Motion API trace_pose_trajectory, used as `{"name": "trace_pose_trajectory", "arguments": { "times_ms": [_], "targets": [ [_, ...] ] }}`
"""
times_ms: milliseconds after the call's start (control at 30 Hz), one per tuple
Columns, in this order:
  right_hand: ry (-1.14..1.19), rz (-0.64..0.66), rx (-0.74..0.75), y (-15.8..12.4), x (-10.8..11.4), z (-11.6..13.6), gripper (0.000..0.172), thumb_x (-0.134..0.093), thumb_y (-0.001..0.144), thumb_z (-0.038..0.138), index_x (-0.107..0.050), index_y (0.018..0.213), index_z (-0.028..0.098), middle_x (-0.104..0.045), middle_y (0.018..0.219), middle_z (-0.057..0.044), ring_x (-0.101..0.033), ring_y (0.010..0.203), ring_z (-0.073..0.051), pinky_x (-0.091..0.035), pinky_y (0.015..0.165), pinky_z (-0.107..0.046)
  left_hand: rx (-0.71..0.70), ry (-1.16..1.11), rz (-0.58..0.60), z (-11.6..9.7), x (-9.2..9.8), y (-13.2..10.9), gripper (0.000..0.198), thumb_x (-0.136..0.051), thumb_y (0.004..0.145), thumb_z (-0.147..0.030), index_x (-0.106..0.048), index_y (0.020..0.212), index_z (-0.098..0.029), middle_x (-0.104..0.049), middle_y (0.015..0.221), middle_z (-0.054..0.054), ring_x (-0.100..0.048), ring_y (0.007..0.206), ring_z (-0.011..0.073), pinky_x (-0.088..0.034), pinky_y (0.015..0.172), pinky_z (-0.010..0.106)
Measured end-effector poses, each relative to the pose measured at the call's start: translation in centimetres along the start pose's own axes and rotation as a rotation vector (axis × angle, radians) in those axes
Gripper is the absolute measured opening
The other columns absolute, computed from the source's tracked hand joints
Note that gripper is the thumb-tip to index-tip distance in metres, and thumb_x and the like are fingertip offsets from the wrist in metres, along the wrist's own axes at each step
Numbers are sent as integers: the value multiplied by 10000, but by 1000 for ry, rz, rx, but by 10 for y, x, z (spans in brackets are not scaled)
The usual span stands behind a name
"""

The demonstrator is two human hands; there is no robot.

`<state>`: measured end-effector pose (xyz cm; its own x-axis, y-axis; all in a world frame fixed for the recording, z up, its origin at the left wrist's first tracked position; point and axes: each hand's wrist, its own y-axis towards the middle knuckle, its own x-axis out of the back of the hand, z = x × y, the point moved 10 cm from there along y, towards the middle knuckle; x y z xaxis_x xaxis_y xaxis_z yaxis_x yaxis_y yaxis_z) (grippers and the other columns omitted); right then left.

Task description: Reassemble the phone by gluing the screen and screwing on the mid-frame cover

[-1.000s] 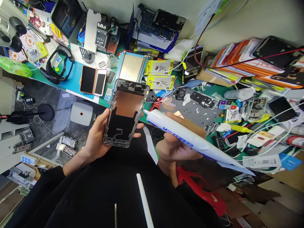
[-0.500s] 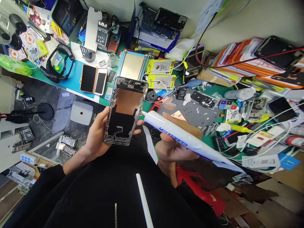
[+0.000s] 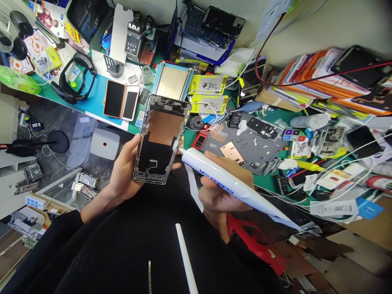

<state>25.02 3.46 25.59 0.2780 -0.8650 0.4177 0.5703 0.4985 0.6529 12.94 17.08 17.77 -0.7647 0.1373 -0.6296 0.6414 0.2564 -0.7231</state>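
Note:
My left hand (image 3: 124,171) grips an opened phone frame (image 3: 161,139) from below, tilted upright, its copper and black inner side facing me. My right hand (image 3: 222,192) is wrapped round a long white glue tube (image 3: 232,183) with blue lettering. The tube's nozzle touches the frame's right edge about halfway down. Both hands hover over my lap in front of the workbench.
A cluttered green bench (image 3: 275,183) carries a grey work mat (image 3: 248,149) with phone parts, two phones (image 3: 121,102) on a blue mat, a metal heating plate (image 3: 170,83), cables and stacked packages (image 3: 309,77). A red tool (image 3: 257,243) and white strip (image 3: 185,257) lie on my lap.
The tube's nozzle has slid down the frame's right edge, from near the middle toward me. Both hands and the view shifted slightly left.

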Motion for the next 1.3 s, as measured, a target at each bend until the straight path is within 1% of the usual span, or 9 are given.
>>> {"name": "trace_pose_trajectory", "arguments": {
  "times_ms": [133, 267, 467, 633, 733, 867, 1067, 1167, 1300],
  "targets": [
    [-19, 3, -8, 0, 0, 0, 354, -692, 1131, 477, -769, 1337, 201, -843, 937, -36, -836, 779, -210, -673, 662, -292, -8, -2, 15, 0, -1, 1, 561, -420, 1203, -500, -737, 1524, -168, -865, 1338, 124, -800, 1359, 383, -628, 1235, 616],
    [-15, 24, 3, 0, 0, 2, 386, -681, 1134, 485, -759, 1385, 201, -843, 931, -37, -837, 786, -216, -677, 669, -304, -14, 13, 23, -1, -2, 3, 573, -365, 1213, -494, -709, 1569, -207, -867, 1336, 106, -802, 1359, 375, -642, 1218, 609],
    [5, 9, 5, -3, 0, 1, 381, -674, 1144, 470, -762, 1404, 207, -843, 920, -25, -841, 799, -204, -687, 697, -294, -24, 51, 75, -3, -8, 5, 561, -444, 1197, -536, -716, 1555, -202, -862, 1342, 114, -810, 1337, 384, -660, 1190, 572],
    [30, 34, 10, -5, -1, 1, 386, -675, 1150, 404, -739, 1471, 201, -860, 973, -38, -855, 846, -213, -694, 709, -301, -64, 67, 51, -5, -5, 6, 556, -425, 1202, -538, -699, 1575, -229, -870, 1311, 92, -826, 1300, 378, -666, 1171, 561],
    [56, 67, 25, -6, -1, 5, 448, -705, 1129, 439, -728, 1505, 198, -866, 991, -37, -860, 854, -218, -699, 709, -307, -63, 59, 23, -5, -1, 6, 542, -476, 1186, -544, -697, 1575, -237, -872, 1296, 90, -838, 1265, 380, -677, 1144, 549],
    [83, 94, 11, -9, -1, 7, 457, -709, 1127, 445, -732, 1503, 188, -869, 1004, -38, -863, 853, -218, -700, 692, -312, -61, 27, -1, -4, 3, 6, 549, -598, 1141, -553, -701, 1566, -222, -866, 1303, 109, -849, 1224, 384, -686, 1122, 548],
    [121, 97, -9, -13, 2, 10, 405, -716, 1125, 449, -781, 1409, 167, -863, 963, -33, -860, 826, -218, -707, 678, -320, -99, 66, 6, -5, 5, 5, 542, -493, 1185, -541, -708, 1562, -217, -854, 1359, 104, -809, 1336, 378, -666, 1173, 530],
    [147, 139, -32, -14, 2, 12, 425, -730, 1117, 450, -765, 1445, 182, -861, 960, -26, -858, 804, -221, -706, 659, -326, -98, 56, 12, -4, 3, 4, 554, -499, 1179, -541, -701, 1571, -205, -858, 1346, 114, -805, 1344, 382, -667, 1178, 530],
    [177, 199, -67, -16, 3, 16, 450, -735, 1111, 439, -743, 1489, 195, -862, 959, -32, -855, 796, -225, -703, 646, -328, -68, 51, -4, -1, 3, 3, 609, -419, 1198, -554, -666, 1613, -183, -866, 1318, 126, -811, 1337, 377, -664, 1191, 543]
  ]
}}
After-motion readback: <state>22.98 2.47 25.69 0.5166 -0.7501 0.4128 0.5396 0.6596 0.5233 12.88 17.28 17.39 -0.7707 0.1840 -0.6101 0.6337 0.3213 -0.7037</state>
